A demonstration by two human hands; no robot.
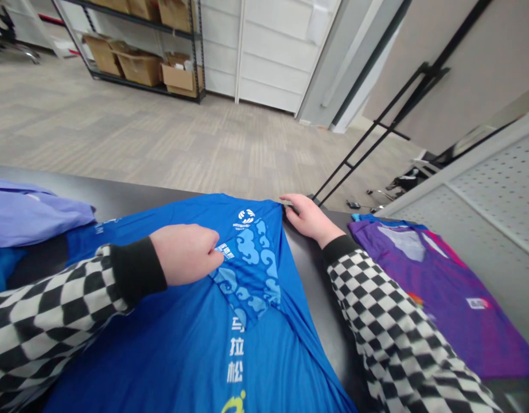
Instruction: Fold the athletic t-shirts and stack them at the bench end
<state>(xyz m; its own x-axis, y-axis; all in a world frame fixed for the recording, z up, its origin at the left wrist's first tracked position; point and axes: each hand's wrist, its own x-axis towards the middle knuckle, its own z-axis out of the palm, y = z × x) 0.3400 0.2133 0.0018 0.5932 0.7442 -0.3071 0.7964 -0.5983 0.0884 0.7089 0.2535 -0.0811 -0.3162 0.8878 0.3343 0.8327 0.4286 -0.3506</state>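
A bright blue sports shirt [191,338] with a white logo, lighter blue cloud pattern and white characters lies spread on the black table [131,198]. My left hand [187,253] rests on the middle of the shirt, fingers curled and pinching a fold of its fabric near a small white label. My right hand [306,217] reaches to the shirt's far right corner at the table's far edge, with its fingers closed on the cloth there. Both arms wear black-and-white checkered sleeves.
A purple shirt [445,292] lies on the table to the right, beside a white perforated panel [497,189]. A lilac garment [27,212] lies at the left. Beyond the table are carpeted floor, a black shelf with cardboard boxes [139,63] and a black metal stand [376,129].
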